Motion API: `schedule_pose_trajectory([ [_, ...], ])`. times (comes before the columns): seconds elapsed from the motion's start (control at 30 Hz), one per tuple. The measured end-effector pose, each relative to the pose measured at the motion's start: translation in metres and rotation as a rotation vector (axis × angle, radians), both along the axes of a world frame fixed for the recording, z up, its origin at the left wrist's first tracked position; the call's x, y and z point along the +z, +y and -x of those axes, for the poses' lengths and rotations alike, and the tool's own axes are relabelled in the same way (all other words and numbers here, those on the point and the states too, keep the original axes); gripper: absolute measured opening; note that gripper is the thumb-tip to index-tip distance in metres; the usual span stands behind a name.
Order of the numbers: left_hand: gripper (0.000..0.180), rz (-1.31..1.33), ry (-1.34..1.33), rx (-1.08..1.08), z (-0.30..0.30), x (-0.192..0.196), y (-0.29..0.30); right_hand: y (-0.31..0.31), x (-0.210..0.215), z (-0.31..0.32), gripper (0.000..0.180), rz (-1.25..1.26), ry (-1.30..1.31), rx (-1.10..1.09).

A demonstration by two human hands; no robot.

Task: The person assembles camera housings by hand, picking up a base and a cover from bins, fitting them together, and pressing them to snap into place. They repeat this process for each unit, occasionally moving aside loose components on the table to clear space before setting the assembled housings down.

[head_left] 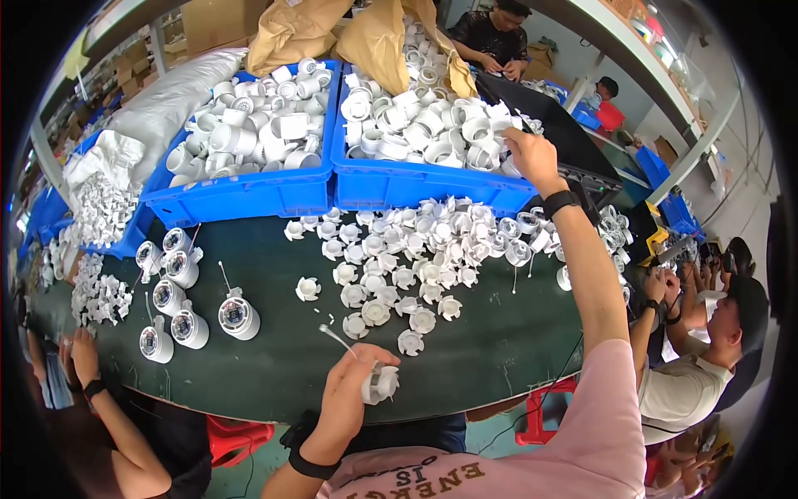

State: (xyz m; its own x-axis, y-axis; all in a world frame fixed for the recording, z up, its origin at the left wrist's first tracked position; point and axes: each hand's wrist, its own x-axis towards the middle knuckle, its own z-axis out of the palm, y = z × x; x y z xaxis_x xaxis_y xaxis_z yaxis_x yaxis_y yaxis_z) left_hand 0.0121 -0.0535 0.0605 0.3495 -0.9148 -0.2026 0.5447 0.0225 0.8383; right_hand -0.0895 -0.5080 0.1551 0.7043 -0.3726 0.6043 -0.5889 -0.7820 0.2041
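Observation:
Near the table's front edge, my left hand (pixel 342 391) is closed around a small white plastic housing (pixel 381 384) with a thin white wire sticking up from it. My right arm stretches to the right blue bin (pixel 432 185), which is heaped with white plastic housings (pixel 432 125). There my right hand (pixel 534 160) has its fingers curled together at the bin's right end, pinching at a white part on the pile; the fingertips are partly hidden. Between my arms, many white petal-shaped plastic caps (pixel 416 249) lie spread over the dark green table (pixel 274 287).
Another blue bin (pixel 249 193) of white housings stands to the left. Several round camera-like units (pixel 239 318) with wires stand on the left of the table. Small white clips (pixel 101 295) lie beyond them. A co-worker's hand (pixel 83 356) rests at the left edge; other people sit at right.

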Motion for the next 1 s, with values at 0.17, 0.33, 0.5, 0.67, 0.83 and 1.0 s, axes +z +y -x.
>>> schedule_pose_trajectory([
  [0.17, 0.045, -0.036, 0.113, 0.085, -0.002, -0.001, 0.002, 0.052, 0.002, 0.014, 0.013, -0.116, -0.102, -0.042],
  [0.33, 0.051, -0.029, 0.222, -0.056, 0.008, -0.003, -0.017, 0.048, -0.021, 0.043, 0.024, -0.464, -0.164, -0.012],
  [0.5, 0.053, -0.121, 0.114, -0.232, 0.018, -0.007, -0.020, 0.087, -0.020, 0.043, 0.046, -1.333, -0.060, -0.067],
  [0.67, 0.043, -0.052, 0.076, -0.166, 0.028, -0.009, -0.028, 0.124, -0.059, 0.049, 0.046, -1.760, -0.067, -0.062],
  [0.83, 0.046, -0.081, -0.104, -0.101, 0.020, -0.011, -0.027, 0.176, -0.089, 0.068, 0.048, -1.971, -0.272, 0.138],
  [1.0, 0.043, -0.191, -0.369, 0.019, 0.018, -0.017, -0.035, 0.263, -0.083, 0.074, 0.045, -2.270, -0.079, 0.434],
])
